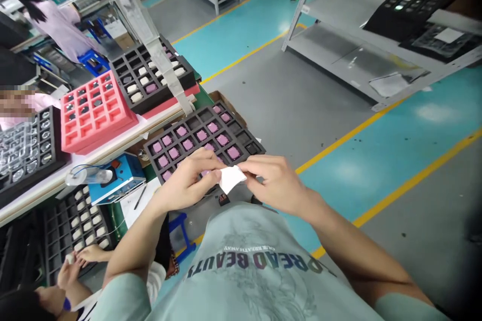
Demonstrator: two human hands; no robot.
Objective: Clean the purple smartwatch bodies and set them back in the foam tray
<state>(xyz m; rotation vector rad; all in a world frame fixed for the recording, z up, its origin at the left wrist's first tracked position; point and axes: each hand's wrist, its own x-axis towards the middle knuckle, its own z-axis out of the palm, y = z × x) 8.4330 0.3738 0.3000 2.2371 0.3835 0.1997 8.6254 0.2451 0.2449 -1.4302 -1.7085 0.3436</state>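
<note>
Between my two hands is a small white sheet (232, 179), creased and pointed at its lower end; whether it is paper or cloth I cannot tell. My left hand (191, 178) pinches its left side with curled fingers. At the sheet's upper right edge, my right hand (277, 180) has its thumb and fingers closed on it. Anything wrapped inside the sheet is hidden. Just beyond and below my hands lies a black foam tray (195, 123) with purple rounded-square pieces (233, 152) in many of its compartments; my hands cover its near part.
On the bench at left are a pink foam tray (124, 119), a black tray (148, 104) of white and purple pieces, and a blue device (120, 180). Lower left, a co-worker's hands (77, 263) hold a small white piece. A metal shelf (339, 50) stands at right.
</note>
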